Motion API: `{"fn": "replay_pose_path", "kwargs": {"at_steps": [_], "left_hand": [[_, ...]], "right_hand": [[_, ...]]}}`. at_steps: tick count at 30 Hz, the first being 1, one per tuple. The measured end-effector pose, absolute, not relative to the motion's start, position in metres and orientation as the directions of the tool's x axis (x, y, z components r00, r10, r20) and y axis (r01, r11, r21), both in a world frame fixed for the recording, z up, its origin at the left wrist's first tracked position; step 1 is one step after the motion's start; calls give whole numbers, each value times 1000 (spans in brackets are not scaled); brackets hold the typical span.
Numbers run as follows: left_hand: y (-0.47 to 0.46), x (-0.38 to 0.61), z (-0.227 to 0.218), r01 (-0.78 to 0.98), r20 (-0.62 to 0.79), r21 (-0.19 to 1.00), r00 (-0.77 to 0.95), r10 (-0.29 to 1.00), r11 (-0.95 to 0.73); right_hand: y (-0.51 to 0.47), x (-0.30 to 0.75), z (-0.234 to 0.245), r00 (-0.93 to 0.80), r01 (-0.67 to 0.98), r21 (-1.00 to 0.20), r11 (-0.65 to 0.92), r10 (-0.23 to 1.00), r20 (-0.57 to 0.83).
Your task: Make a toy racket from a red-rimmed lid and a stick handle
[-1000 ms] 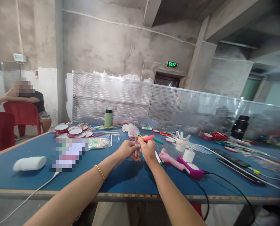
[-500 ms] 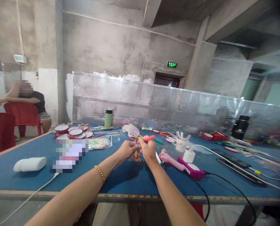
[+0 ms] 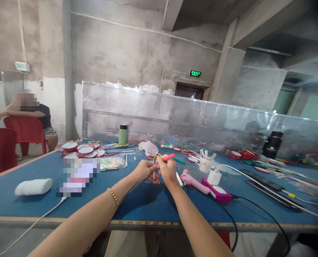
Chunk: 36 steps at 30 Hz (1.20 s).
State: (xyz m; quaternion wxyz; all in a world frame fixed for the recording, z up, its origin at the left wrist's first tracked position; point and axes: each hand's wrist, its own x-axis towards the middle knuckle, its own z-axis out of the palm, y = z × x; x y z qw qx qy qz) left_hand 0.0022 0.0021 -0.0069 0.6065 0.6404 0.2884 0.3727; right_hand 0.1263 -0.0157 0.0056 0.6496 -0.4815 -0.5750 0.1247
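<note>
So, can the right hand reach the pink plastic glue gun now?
Probably yes: the pink plastic glue gun lies just beside the right hand, bare blue table between them, though that hand grips a pink marker pen.

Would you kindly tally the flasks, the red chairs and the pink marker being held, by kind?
Flasks: 2, one green and one black
Red chairs: 2
Pink marker: 1, in the right hand
Total: 5
</note>
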Motion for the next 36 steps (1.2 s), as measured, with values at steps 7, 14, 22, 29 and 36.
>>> {"fn": "replay_pose_path", "kwargs": {"at_steps": [7,14,22,29,36], "left_hand": [[-2,1,-4,-99,144,989,554,820,-106],[-2,2,-4,-96,141,990,553,821,-106],[-3,0,-4,-82,134,991,555,821,-107],[0,2,-5,-88,134,991,556,820,-102],[0,1,-7,-96,143,990,562,815,-107]], "right_hand": [[-17,126,7,360,332,-801,498,718,596],[-14,128,5,357,352,-790,502,708,609],[-16,127,6,341,364,-790,494,718,607],[-16,127,6,336,380,-780,497,712,617],[-15,127,5,338,376,-779,501,709,619]]}}
